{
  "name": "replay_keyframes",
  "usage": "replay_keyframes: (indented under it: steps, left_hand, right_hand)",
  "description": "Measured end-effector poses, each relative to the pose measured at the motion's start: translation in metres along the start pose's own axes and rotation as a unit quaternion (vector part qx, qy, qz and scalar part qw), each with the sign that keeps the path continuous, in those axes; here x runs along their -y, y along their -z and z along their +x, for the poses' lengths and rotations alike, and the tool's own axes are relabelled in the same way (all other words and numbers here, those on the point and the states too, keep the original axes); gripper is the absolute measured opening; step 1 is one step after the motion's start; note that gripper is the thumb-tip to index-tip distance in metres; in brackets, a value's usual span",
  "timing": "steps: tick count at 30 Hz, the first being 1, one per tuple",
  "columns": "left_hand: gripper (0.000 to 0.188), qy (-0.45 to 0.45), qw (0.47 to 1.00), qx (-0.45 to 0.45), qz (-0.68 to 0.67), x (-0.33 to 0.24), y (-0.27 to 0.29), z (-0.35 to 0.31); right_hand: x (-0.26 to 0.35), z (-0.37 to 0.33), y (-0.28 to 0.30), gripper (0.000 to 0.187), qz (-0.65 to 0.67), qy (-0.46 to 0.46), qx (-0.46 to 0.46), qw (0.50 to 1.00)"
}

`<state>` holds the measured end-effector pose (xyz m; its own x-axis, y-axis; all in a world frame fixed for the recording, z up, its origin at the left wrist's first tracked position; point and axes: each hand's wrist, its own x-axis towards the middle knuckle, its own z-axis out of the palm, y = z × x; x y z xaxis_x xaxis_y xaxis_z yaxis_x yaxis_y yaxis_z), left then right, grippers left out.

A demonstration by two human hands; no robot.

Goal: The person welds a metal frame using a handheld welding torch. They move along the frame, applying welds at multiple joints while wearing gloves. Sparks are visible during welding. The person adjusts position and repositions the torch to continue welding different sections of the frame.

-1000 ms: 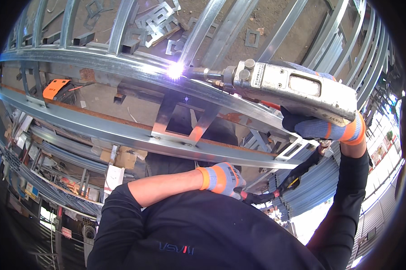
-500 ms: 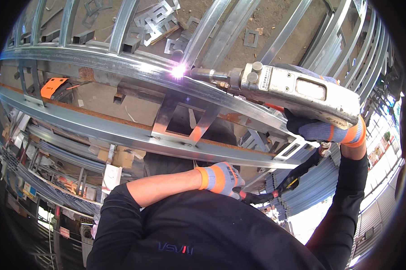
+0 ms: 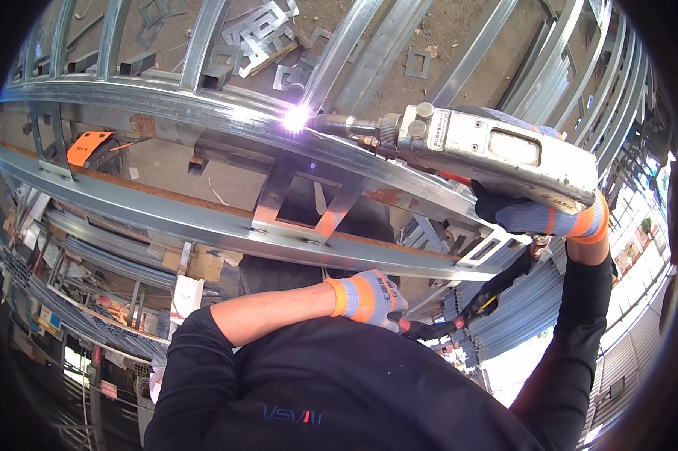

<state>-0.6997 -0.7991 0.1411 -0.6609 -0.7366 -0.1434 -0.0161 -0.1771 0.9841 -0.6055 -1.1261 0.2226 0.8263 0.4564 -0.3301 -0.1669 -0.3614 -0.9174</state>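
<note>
In our right hand (image 3: 540,218) we grip a boxy, scuffed silver welding gun (image 3: 497,156) with two knobs (image 3: 417,129) and a knurled collar (image 3: 388,131), its nozzle (image 3: 340,125) beside a white glare (image 3: 295,119) on the steel rail (image 3: 166,105); our left hand (image 3: 370,298) clasps a black cable (image 3: 433,331).

Over on the left we spot an orange-and-black case (image 3: 91,149), and up top, a jumbled heap of flat metal plates (image 3: 257,39) with rectangular holes, strewn on the brown ground (image 3: 445,31)! We see a lone plate (image 3: 408,68) lying apart to their right. Lower left, a cardboard box (image 3: 205,264); lower right, stacked grey metal lengths (image 3: 523,304).
</note>
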Motion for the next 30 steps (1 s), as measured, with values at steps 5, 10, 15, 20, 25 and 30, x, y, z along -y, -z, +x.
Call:
replay_keyframes:
  steps: [5, 10, 15, 20, 25, 30]
  left_hand:
    - [0.059, 0.003, 1.000, -0.002, -0.001, -0.003, 0.003, -0.001]
    - [0.059, -0.004, 1.000, -0.021, 0.000, 0.000, -0.002, 0.001]
    - [0.059, 0.004, 1.000, -0.022, -0.008, -0.001, -0.001, 0.000]
    - [0.059, 0.001, 1.000, -0.018, -0.006, -0.001, -0.001, 0.000]
    - [0.059, 0.000, 1.000, -0.015, -0.005, -0.002, 0.003, -0.001]
    - [0.061, 0.002, 1.000, -0.025, 0.007, -0.001, -0.004, 0.002]
  right_hand:
    - [0.001, 0.000, 0.002, 0.090, 0.015, 0.003, 0.012, 1.000]
    - [0.011, 0.002, 0.003, 0.086, 0.055, -0.045, 0.017, 0.997]
    - [0.018, 0.010, 0.004, 0.077, 0.060, -0.066, 0.009, 0.996]
    - [0.006, -0.007, -0.005, 0.064, 0.008, -0.076, -0.031, 0.997]
    - [0.000, -0.007, -0.014, 0.059, 0.010, -0.060, -0.077, 0.995]
    - [0.008, 0.011, -0.010, 0.049, 0.093, -0.071, -0.049, 0.992]
